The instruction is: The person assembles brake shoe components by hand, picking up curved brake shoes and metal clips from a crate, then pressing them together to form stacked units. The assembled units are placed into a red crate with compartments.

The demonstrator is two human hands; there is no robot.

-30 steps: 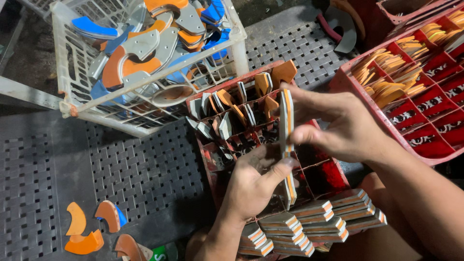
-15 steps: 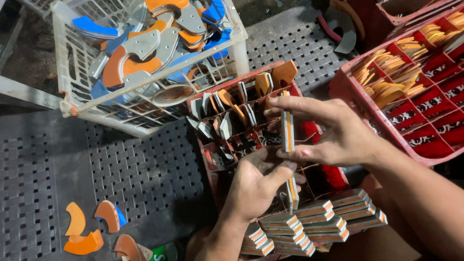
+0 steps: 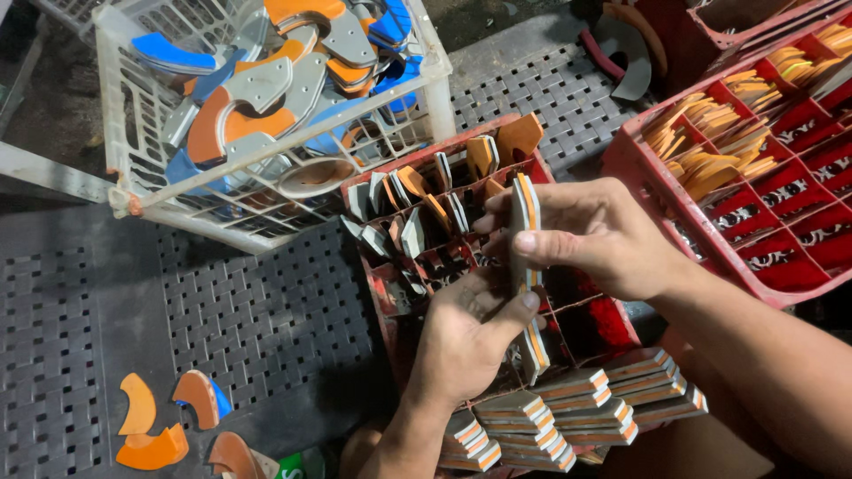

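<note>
Dark perforated matting [image 3: 248,328] covered the work surface, where a white basket [image 3: 151,191] of curved orange, blue and grey pieces stood beside a red divided crate [image 3: 417,168], with a second red crate [image 3: 710,239] cut off at the right edge. Both hands gripped one thin stack of layered pieces [image 3: 525,266] upright over the near crate, the right hand [image 3: 603,239] pinching its top, the left hand [image 3: 466,341] clasping its lower part. Fingers hid the stack's middle, so its piece count was unclear, and more stacks [image 3: 568,412] lay just below, partly cropped.
</note>
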